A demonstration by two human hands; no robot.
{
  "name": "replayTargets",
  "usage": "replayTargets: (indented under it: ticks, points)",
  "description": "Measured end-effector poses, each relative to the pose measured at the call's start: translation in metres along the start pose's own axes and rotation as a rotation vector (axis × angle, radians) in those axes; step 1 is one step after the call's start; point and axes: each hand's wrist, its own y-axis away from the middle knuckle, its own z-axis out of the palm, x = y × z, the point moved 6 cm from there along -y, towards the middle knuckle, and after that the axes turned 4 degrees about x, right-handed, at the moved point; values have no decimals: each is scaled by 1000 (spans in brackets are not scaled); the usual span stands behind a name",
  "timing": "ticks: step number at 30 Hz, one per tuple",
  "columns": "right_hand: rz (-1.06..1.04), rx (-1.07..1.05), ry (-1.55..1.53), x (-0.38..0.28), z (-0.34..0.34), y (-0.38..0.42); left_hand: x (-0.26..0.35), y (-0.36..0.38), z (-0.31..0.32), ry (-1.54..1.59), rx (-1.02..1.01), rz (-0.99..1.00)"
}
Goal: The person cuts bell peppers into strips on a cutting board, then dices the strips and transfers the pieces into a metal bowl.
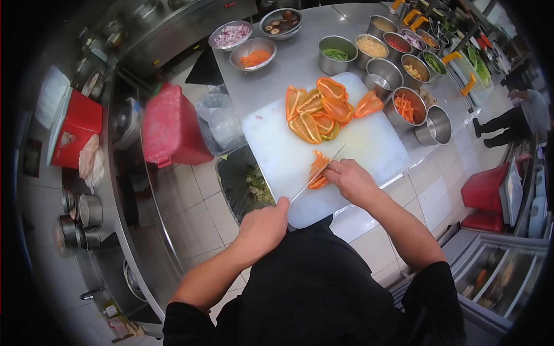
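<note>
My left hand (265,222) is closed around the handle of a knife (300,191). The blade slants up and to the right across the white cutting board (271,153). My right hand (351,180) has its fingers curled down on orange bell pepper (317,167), right beside the blade; sliced strips lie along the knife's left side. The piece under my fingertips is mostly hidden. Farther up the board is a pile of halved orange bell peppers (323,109), hollow sides showing on several. One more pepper piece (368,104) lies at the pile's right.
Metal bowls of chopped onion (231,36), carrot strips (254,56) and mushrooms (281,23) stand at the back left. Several steel pots, one with green beans (336,54), line the right. A bin (245,179) sits below the board's left edge. Another person (519,112) stands far right.
</note>
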Motion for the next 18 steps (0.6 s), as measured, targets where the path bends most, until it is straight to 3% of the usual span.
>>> replayTargets:
  ticks: [6,9,18]
  points:
    - [24,-2,-32,3,4,6,4,-11,0,-17,-14,-18]
    - [13,92,-55,1,1,7,-6,-19,20,27,13,14]
    - [30,21,-21,0,-4,13,1,-13,4,-4,6,-12]
